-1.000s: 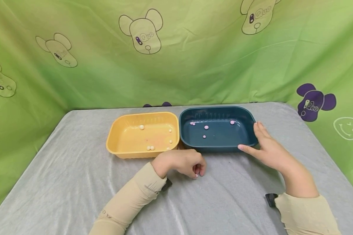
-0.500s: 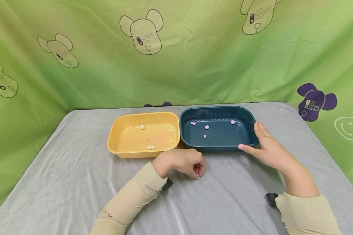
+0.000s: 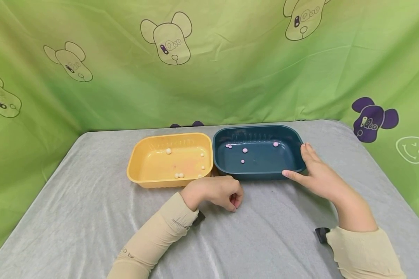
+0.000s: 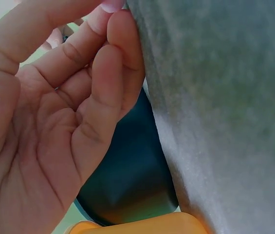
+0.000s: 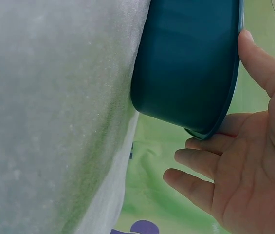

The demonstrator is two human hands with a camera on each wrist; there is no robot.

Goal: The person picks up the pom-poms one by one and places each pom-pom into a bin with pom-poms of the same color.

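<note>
My left hand (image 3: 220, 193) reaches down to the cloth in front of the trays, its fingers curled and thumb tip near the index fingertip. In the left wrist view something pink shows at the fingertips, cut off by the top edge; whether it is a small ball or a nail I cannot tell. My right hand (image 3: 319, 176) touches the near right corner of a dark blue tray (image 3: 262, 177) with fingers extended, thumb at the front rim and fingertips at the right side. Several small pink balls (image 3: 245, 150) lie in that tray.
A yellow tray (image 3: 134, 170) with several small white balls (image 3: 168, 151) stands against the blue tray's left side. Both are on a grey cloth-covered table (image 3: 101, 217). Behind hangs a green curtain (image 3: 230, 77) with printed cartoon heads.
Both hands stay nearly in place. The fingers of the left hand shift only slightly, and the pale spot at its fingertips shows less now. Trays and balls keep their places.
</note>
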